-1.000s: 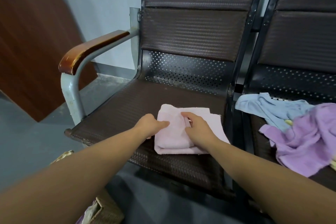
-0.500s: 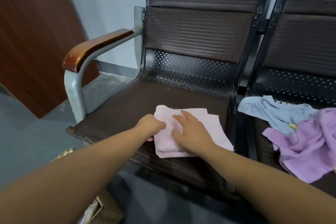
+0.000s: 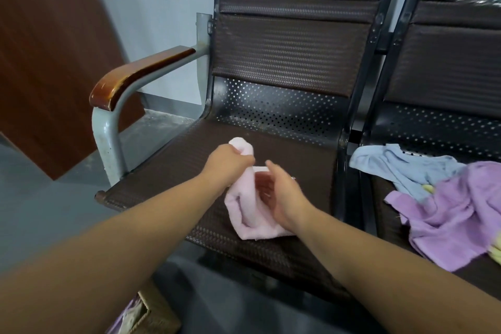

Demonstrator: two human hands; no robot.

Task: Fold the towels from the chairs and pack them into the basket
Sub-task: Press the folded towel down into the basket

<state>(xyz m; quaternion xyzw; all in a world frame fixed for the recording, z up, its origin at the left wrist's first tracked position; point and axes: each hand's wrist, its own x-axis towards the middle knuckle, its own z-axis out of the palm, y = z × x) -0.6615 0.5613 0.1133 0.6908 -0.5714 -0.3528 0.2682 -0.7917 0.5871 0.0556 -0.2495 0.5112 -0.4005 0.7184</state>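
Head view — the folded pink towel [image 3: 245, 198] is standing tilted on the chair seat [image 3: 298, 149], long axis running near-to-far, left hand [image 3: 225, 164] gripping its far end, right hand [image 3: 284, 195] lying open just beside it, basket [image 3: 156, 317] sitting low left — nearer the left arm.

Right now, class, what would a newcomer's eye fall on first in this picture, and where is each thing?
The pale pink towel, half folded, stands out against the dark left chair seat: the left hand grips its upper end and the right hand lies open alongside it. On the neighbouring chair to the right, a purple towel and a blue towel lie crumpled together.
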